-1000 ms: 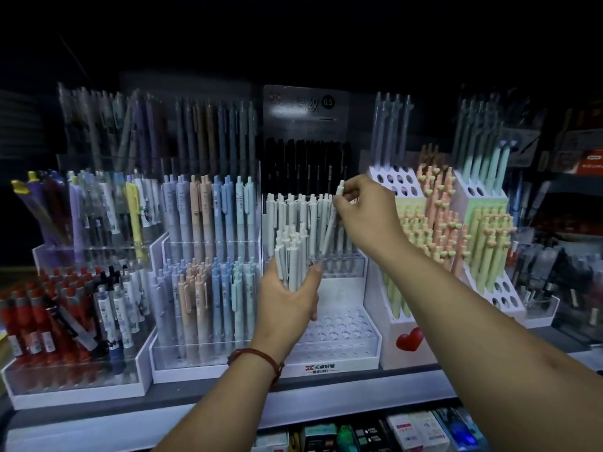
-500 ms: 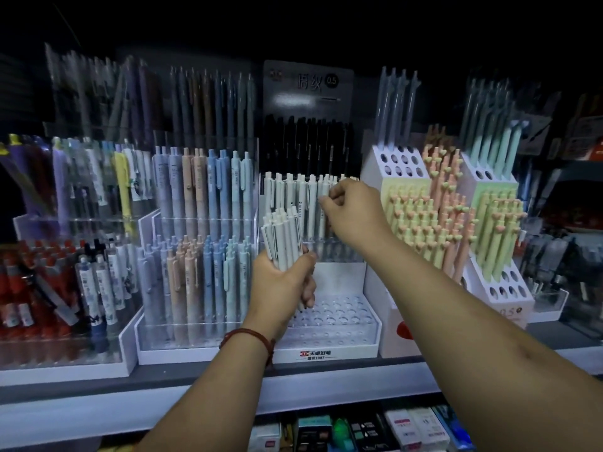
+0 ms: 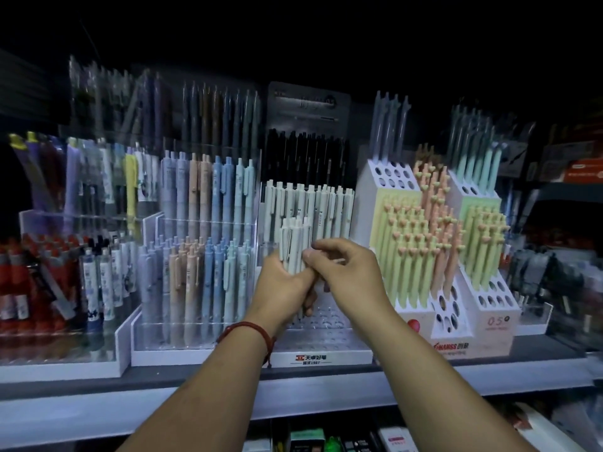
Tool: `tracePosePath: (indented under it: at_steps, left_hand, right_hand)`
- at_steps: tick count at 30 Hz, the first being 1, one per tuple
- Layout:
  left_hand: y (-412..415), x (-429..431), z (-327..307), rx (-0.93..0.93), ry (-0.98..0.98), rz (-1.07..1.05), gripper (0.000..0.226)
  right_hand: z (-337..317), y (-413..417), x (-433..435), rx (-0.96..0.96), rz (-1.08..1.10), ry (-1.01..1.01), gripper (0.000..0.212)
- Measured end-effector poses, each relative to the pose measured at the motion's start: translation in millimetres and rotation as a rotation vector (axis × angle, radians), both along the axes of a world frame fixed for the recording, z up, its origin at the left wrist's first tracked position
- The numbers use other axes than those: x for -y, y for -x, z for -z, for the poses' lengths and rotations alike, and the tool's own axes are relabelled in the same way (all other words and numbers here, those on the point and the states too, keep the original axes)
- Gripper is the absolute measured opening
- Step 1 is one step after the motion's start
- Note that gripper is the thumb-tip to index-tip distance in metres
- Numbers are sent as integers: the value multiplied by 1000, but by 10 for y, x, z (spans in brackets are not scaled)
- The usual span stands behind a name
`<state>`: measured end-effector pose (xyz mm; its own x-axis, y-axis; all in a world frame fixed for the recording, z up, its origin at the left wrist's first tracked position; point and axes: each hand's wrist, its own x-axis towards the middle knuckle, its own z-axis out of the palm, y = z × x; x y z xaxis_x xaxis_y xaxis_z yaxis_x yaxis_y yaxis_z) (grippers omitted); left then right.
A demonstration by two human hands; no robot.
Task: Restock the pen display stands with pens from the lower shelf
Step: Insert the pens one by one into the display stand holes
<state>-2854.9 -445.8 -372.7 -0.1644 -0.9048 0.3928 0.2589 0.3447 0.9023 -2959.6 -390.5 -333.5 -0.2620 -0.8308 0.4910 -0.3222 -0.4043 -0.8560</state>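
Note:
My left hand (image 3: 284, 288) grips a bundle of pale white-green pens (image 3: 295, 243), upright, in front of the middle display stand (image 3: 321, 345). My right hand (image 3: 346, 269) has come to the bundle, thumb and forefinger pinching a pen at its right side. Behind the bundle, the stand's middle tier holds a row of matching pale pens (image 3: 310, 203). Its lowest tier shows bare round holes. Black pens fill the top tier (image 3: 306, 158).
Left of it stands a clear rack of pastel blue and peach pens (image 3: 202, 256), further left red and white pens (image 3: 49, 282). On the right is a white block stand with green and peach heart-topped pens (image 3: 421, 243). Boxes lie on the lower shelf (image 3: 326, 438).
My right hand left the middle-tier row, where it set a pen, and came down to the bundle in my left hand. The view shifted slightly.

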Motion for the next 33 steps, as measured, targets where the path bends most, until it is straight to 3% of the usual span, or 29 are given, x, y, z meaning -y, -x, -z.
tracePosePath:
  at_steps: [4,12,15,18,26,28,31,33]
  left_hand:
    - [-11,-25,-31,22,23,-7,30]
    - [-16,-129,-98,25,74,-30,35]
    - [-22,-131,-97,8,89,25,23]
    - [-31,-134,-92,17,73,59,31]
    - [-7,-104,-62,27,-9,-81,57]
    - [-12,-126,-69,39,-3,-75,57]
    - [-20,-157,-88,43,20,-73,25]
    - [-22,-177,-96,56,24,-78,31]
  right_hand:
    - [-153,89,63,83,-165,-139,16]
    - [-373,214,113,19,-319,-205,17]
    - [-405,217,142,132,-348,-208,15]
    - [-461,244,203,227,-331,-156,17]
    - [-732,240,330,-105,275,323,24]
    - [-710,280,383,-278,343,316,21]
    - [-617,295,452,-456,378,181,23]
    - [-580,319,499,-509,378,133,22]
